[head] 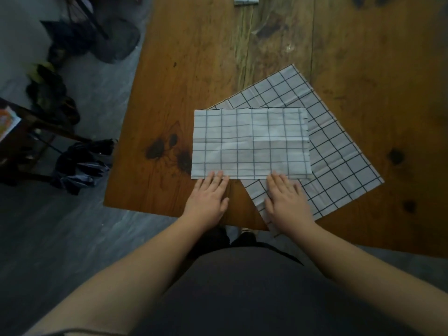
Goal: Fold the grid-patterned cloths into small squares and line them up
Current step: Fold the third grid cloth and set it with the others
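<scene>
- Both of your hands lie flat with straight fingers, gripping nothing: your left hand (207, 198) has its palm on the bare wood and its fingertips on the near edge of the half-folded cloth (251, 143), close to that cloth's near left corner.
- Your right hand (287, 202) rests palm down on the spread cloth (339, 151) that lies underneath, with its fingertips touching the same near edge of the half-folded cloth, further to the right.
- That half-folded cloth is a wide rectangle, square to you, lying near the front of the wooden table (194, 57) and covering the left part of the spread cloth.
- Turned at an angle, the spread cloth reaches out to the right and away from you, and its near corner hangs just past the table's front edge under your right wrist.
- At the far edge of the view, well apart from both, sits a small folded cloth (246, 0), cut off by the frame.
- On the grey floor to your left lie dark umbrellas (82, 163).
</scene>
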### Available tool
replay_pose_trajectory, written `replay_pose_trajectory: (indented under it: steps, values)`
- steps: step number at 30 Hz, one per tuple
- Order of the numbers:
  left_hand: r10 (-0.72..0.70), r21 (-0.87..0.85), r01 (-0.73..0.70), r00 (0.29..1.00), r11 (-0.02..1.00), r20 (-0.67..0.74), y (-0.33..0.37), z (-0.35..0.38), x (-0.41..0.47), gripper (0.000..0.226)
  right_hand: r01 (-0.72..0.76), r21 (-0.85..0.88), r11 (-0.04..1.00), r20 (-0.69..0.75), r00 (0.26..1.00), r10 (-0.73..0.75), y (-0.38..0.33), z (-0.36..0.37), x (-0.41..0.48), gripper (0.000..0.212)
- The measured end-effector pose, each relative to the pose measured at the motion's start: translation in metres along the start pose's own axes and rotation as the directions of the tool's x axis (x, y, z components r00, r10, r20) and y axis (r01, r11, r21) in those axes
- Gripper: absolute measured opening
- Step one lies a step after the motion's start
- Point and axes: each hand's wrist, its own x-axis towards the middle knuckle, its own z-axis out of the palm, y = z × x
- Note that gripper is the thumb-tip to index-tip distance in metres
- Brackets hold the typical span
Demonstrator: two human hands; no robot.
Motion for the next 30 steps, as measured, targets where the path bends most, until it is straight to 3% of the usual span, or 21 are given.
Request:
replay_pose_trajectory:
  steps: [10, 14, 20, 24, 30]
  values:
    - [-0.076, 0.021, 0.076, 0.997, 0.997, -0.026, -0.037, 0.0, -0.016, 0.067, -0.202, 0.01, 0.979, -0.006, 0.979, 0.202, 0.036, -0.009, -0.017, 0.067]
    - [-0.027, -0.012, 0.026, 0.996, 1.0, -0.083, -0.014, -0.009, -0.01, 0.069, -0.109, 0.002, 0.994, -0.022, 0.994, 0.109, 0.01, -0.012, -0.012, 0.065]
    - [0.109, 0.021, -0.108, 0.994, 0.994, -0.024, 0.037, -0.006, 0.014, 0.07, 0.097, -0.039, 0.994, 0.024, 0.995, -0.097, -0.035, -0.006, 0.005, 0.065]
    - [0.083, 0.033, -0.083, 0.997, 0.996, 0.007, 0.035, 0.001, 0.018, 0.069, 0.103, -0.059, 0.993, 0.041, 0.994, -0.101, -0.035, 0.0, 0.007, 0.078]
    - [0.003, 0.041, -0.004, 1.0, 0.999, 0.019, -0.008, 0.004, -0.002, 0.067, -0.005, -0.03, 1.0, 0.019, 1.0, 0.006, 0.002, 0.001, -0.006, 0.065]
